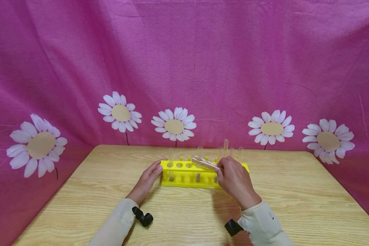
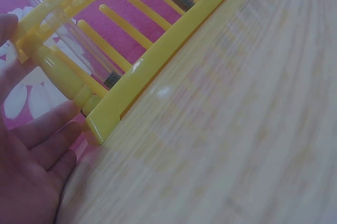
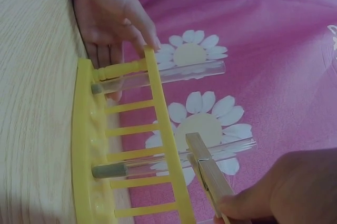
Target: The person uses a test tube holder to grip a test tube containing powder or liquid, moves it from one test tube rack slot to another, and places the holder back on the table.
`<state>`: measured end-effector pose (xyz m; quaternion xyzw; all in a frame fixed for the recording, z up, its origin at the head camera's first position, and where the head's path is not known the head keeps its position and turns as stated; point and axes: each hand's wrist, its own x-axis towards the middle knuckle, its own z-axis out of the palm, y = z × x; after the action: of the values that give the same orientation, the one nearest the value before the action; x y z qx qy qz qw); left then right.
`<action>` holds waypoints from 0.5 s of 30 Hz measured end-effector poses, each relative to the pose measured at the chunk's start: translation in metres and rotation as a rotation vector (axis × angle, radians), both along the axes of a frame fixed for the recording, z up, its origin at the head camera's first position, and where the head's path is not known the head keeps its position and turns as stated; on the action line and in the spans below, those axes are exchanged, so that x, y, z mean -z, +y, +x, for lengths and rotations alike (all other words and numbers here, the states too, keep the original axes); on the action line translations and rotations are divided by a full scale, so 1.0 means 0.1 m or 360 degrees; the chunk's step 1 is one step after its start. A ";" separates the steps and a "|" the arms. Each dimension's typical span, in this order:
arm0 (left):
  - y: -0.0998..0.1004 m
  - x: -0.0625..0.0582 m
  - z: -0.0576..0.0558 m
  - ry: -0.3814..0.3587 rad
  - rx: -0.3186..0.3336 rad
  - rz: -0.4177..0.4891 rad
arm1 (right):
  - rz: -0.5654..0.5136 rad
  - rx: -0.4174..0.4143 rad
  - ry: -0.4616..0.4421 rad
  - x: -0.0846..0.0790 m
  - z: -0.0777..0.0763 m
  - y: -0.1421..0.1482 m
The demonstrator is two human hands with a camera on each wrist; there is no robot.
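Before pink cloth [image 1: 184, 51], right hand [image 1: 236, 179] pinches wooden clamp [image 1: 204, 163], long axis slanting leftward; left hand [image 1: 148, 178] holds rack [image 1: 184, 185].

small lab-like tabletop setting, wood-grain table [image 1: 184, 218], magenta daisy-print cloth [image 1: 184, 51] around three sides, yellow rack [image 1: 184, 169] holding clear test tubes [image 1: 171, 157]

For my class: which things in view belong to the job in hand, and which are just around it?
Seem to belong:
rack, its end held by the left hand
tubes, in the rack
clip, in the right hand

Just around:
cloth, behind
table, underneath
wrist cameras, worn
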<state>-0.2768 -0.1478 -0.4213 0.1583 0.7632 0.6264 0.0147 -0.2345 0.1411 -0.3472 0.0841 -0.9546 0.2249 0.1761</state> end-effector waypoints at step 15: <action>-0.03 0.25 -0.17 0.0063 -0.0038 -0.0010 | -0.0023 -0.0048 -0.0090 -0.03 0.00 0.02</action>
<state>-0.2941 -0.1512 -0.4460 0.1615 0.7671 0.6208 -0.0073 -0.2343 0.1432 -0.3446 0.0907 -0.9562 0.2367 0.1462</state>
